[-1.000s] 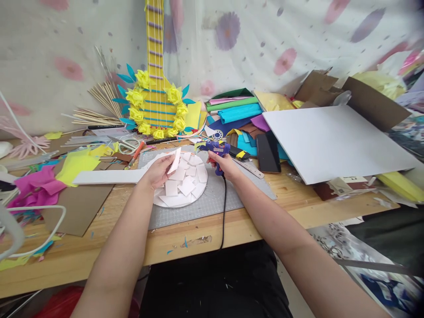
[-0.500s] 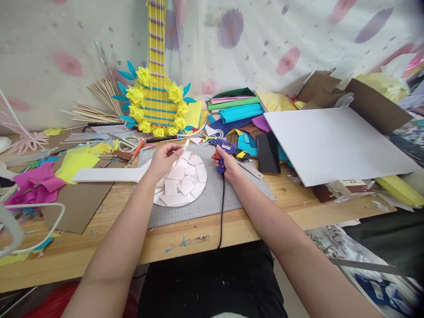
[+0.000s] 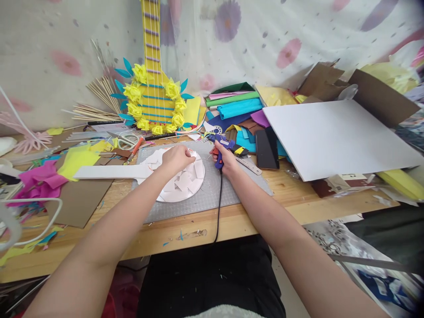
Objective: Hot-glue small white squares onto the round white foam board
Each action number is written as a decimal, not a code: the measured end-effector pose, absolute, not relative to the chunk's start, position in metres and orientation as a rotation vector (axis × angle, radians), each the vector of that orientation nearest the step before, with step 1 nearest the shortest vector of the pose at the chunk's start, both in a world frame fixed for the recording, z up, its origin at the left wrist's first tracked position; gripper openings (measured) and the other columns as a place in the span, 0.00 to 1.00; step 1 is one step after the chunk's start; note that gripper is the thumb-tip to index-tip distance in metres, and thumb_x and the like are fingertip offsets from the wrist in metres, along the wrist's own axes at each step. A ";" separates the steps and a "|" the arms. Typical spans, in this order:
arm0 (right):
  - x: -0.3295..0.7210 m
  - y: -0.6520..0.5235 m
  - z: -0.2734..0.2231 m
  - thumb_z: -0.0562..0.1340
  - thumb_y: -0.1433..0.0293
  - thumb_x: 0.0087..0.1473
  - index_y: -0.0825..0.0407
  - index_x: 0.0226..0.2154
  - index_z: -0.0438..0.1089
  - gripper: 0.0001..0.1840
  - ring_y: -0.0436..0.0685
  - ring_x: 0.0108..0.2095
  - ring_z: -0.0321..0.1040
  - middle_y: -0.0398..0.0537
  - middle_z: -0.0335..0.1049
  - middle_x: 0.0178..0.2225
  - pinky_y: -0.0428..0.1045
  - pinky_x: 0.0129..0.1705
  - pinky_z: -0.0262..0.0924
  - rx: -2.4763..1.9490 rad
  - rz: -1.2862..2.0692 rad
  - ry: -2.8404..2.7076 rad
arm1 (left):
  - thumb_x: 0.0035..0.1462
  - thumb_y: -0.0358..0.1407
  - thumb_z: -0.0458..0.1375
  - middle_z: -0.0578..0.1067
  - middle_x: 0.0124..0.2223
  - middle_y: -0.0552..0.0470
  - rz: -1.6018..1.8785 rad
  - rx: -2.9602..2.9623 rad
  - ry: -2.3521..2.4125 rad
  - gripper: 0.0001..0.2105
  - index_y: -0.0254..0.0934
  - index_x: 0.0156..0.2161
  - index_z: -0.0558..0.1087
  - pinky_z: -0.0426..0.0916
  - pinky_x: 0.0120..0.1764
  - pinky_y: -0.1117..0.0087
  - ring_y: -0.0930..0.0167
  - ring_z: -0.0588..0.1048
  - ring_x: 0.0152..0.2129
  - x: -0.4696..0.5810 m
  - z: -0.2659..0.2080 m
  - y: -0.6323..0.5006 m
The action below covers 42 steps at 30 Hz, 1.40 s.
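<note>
A white guitar-shaped cutout point(image 3: 106, 172) lies on a grey cutting mat point(image 3: 185, 213), its long neck pointing left. Its round body is covered with overlapping white card pieces point(image 3: 186, 180). Over the upper part of that body is my left hand point(image 3: 177, 158), fingers closed and bent down against the pieces; whatever is under the fingertips is hidden. My right hand point(image 3: 228, 161) grips a blue glue gun point(image 3: 220, 161) by its handle, to the right of the round body. The gun's nozzle points left, and its black cord point(image 3: 218, 207) hangs over the table's front edge.
Behind stands a yellow guitar point(image 3: 155, 104) with yellow flowers. Scissors point(image 3: 128, 142) and an orange-handled tool point(image 3: 135, 149) lie left of centre. To the right are a phone point(image 3: 266, 149), a metal ruler point(image 3: 249, 165) and a large white board point(image 3: 338, 137). Magenta scraps point(image 3: 41, 179) lie left.
My left hand has moved slightly right and down onto the round body; the small white piece it held up is now out of sight. My right hand keeps the glue gun nearly still.
</note>
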State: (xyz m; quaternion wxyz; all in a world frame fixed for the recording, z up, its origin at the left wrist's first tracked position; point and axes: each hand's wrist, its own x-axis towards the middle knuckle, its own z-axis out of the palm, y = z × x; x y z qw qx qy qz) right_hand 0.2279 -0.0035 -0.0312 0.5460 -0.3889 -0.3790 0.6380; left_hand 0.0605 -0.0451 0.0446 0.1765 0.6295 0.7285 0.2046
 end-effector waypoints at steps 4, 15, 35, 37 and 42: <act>0.227 -0.001 -0.033 0.69 0.49 0.40 0.52 0.20 0.62 0.25 0.42 0.16 0.54 0.41 0.68 0.21 0.42 0.17 0.48 -0.895 1.535 -0.853 | 0.44 0.42 0.64 0.78 0.34 0.50 0.210 1.854 2.170 0.08 0.41 0.28 0.75 0.65 0.36 0.66 0.63 0.76 0.34 0.064 0.039 -0.046; 0.228 -0.003 -0.030 0.69 0.50 0.42 0.53 0.19 0.62 0.25 0.41 0.16 0.53 0.41 0.67 0.20 0.41 0.17 0.48 -0.891 1.559 -0.840 | 0.50 0.44 0.61 0.80 0.43 0.53 -0.021 1.963 2.157 0.11 0.44 0.37 0.77 0.67 0.38 0.68 0.64 0.76 0.41 0.070 0.044 -0.042; 0.228 -0.004 -0.027 0.69 0.51 0.41 0.53 0.20 0.63 0.24 0.42 0.16 0.53 0.41 0.67 0.20 0.41 0.17 0.48 -0.902 1.558 -0.823 | 0.53 0.43 0.60 0.81 0.42 0.56 -0.109 2.138 2.040 0.09 0.46 0.38 0.79 0.66 0.36 0.70 0.67 0.77 0.40 0.066 0.038 -0.040; 0.227 -0.003 -0.029 0.69 0.51 0.41 0.53 0.20 0.63 0.24 0.42 0.16 0.54 0.41 0.68 0.20 0.41 0.17 0.49 -0.897 1.553 -0.831 | 0.53 0.43 0.60 0.81 0.42 0.56 -0.109 2.129 2.044 0.09 0.46 0.38 0.79 0.66 0.36 0.70 0.66 0.77 0.40 0.065 0.037 -0.040; 0.227 -0.001 -0.032 0.70 0.49 0.39 0.53 0.20 0.64 0.25 0.42 0.16 0.54 0.41 0.68 0.20 0.41 0.17 0.50 -0.879 1.541 -0.842 | 0.52 0.42 0.61 0.81 0.42 0.57 -0.098 2.108 2.040 0.09 0.47 0.38 0.80 0.66 0.37 0.70 0.67 0.76 0.40 0.063 0.033 -0.039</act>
